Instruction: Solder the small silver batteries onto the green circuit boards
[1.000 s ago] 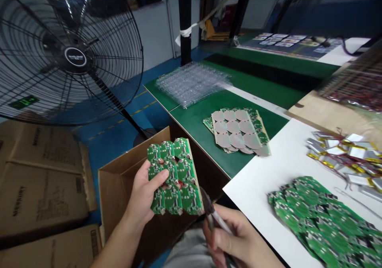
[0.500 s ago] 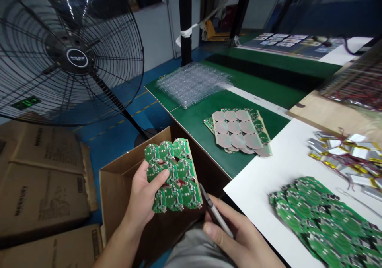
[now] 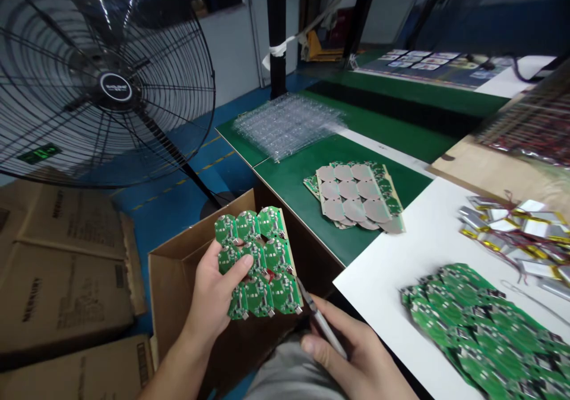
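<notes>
My left hand (image 3: 217, 284) grips a panel of green circuit boards (image 3: 279, 251) by its left side, thumb on top and fingers underneath. The panel is a grid of round boards with a pale strip along its right edge. In my right hand (image 3: 351, 343) is a tool with grey handles and dark jaws that looks like a pair of pliers or cutters (image 3: 321, 321). Its tip is at the strip on the panel's lower right edge; whether the jaws close on the strip I cannot tell. Both hands are above an open cardboard box (image 3: 178, 245).
More board panels (image 3: 350, 192) lie stacked on the green table (image 3: 285, 180). On the white surface (image 3: 378, 275) are a pile of green boards (image 3: 485, 329) and several wired battery cells (image 3: 525, 234). Clear plastic trays (image 3: 287, 124) lie farther back. A large fan (image 3: 116, 85) and cartons (image 3: 66, 293) stand left.
Almost everything is the same. My right hand and the tool have shifted very slightly left, and the panel has tilted a touch in my left hand.
</notes>
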Tool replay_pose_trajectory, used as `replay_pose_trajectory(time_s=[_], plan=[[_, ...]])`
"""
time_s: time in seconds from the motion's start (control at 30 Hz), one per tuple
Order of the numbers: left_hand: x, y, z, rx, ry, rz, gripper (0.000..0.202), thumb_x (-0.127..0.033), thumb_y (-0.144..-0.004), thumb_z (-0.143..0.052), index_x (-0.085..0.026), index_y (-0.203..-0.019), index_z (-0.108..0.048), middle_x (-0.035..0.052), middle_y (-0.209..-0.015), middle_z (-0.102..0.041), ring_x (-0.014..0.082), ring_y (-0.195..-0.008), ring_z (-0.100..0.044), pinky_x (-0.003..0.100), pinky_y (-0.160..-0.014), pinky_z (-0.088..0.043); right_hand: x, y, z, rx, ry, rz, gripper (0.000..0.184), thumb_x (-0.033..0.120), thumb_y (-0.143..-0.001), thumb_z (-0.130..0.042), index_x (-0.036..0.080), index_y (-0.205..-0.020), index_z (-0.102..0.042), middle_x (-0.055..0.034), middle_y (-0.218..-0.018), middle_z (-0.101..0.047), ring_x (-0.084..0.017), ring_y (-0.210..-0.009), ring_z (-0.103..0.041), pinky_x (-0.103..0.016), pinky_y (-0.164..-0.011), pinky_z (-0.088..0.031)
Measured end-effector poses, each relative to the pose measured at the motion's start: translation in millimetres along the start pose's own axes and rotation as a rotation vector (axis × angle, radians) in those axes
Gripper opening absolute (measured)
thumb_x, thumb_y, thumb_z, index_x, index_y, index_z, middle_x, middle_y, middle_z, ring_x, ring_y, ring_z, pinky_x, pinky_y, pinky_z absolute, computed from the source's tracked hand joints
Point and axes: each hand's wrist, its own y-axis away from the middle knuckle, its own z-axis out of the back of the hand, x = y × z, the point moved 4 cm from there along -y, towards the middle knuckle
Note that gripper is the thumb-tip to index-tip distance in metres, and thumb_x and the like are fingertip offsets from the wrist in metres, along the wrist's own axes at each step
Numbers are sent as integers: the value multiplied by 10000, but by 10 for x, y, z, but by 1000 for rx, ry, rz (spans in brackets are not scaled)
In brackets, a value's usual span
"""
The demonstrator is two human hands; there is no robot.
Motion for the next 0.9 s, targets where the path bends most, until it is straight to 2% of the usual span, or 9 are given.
replay_pose_trajectory(time_s=[0.1,0.17,0.23,0.33,0.43,0.53,0.7,0.8,0.9], plan=[[49,-2,-18,15,79,66,540,-275,-734,-861,-200,-1223,-645,65,-983,-785,233,-794,-767,324,-709,-633,-46,8,-82,192,-229,-53,451,645,-735,-774,231,-905,-723,33,-700,-563,-109,-601,-499,-238,-612,-436],[78,-9,-11,18,111,106,545,-285,-728,-862,-199,-1220,-646,71,-988,-785,233,-791,-767,325,-715,-632,-56,5,-98,260,-299,-61,532,722,-702,-748,203,-794,-678,41,-660,-484,-91,-563,-409,-234,-543,-336],[78,-14,10,4,103,106,552,-291,-726,-861,-196,-1224,-644,75,-990,-785,231,-780,-766,326,-712,-632,-53,-22,-48,190,-240,-40,507,694,-726,-751,217,-890,-702,24,-740,-533,-119,-659,-448,-243,-605,-359],[52,-3,10,24,52,85,558,-285,-723,-862,-192,-1227,-643,83,-1004,-783,241,-784,-766,344,-718,-634,-25,-74,41,71,-143,-10,564,625,-805,-723,299,-1261,-659,-4,-944,-631,-185,-886,-557,-297,-845,-455],[61,27,-28,67,15,82,513,-280,-735,-852,-180,-1201,-660,90,-1011,-783,255,-820,-765,348,-725,-634,10,-116,62,71,-92,24,679,588,-861,-680,304,-1459,-525,-49,-1231,-664,-252,-1192,-575,-389,-1124,-373],[109,42,-32,67,-19,69,515,-288,-764,-833,-187,-1235,-652,90,-1034,-782,254,-843,-762,354,-745,-634,29,-135,53,48,-52,24,668,551,-878,-678,282,-1469,-522,-68,-1369,-640,-273,-1286,-560,-416,-1172,-343],[163,32,22,81,-98,24,479,-281,-804,-814,-216,-1248,-646,70,-1102,-771,232,-893,-753,376,-859,-619,50,-132,55,-88,-94,14,573,542,-806,-762,298,-1315,-671,-36,-1262,-712,-273,-1218,-613,-380,-1120,-396],[166,46,17,94,-94,34,426,-279,-812,-810,-219,-1205,-656,63,-1098,-770,229,-897,-752,364,-844,-622,12,-125,35,-51,-187,-4,472,499,-782,-806,310,-1207,-725,10,-966,-731,-171,-917,-653,-261,-909,-485],[197,56,-22,124,0,105,453,-281,-785,-826,-202,-1197,-655,80,-1056,-777,238,-847,-759,353,-780,-630,-41,-122,-25,95,-292,-31,504,633,-741,-779,235,-1050,-759,38,-666,-585,-106,-586,-503,-219,-574,-425]])
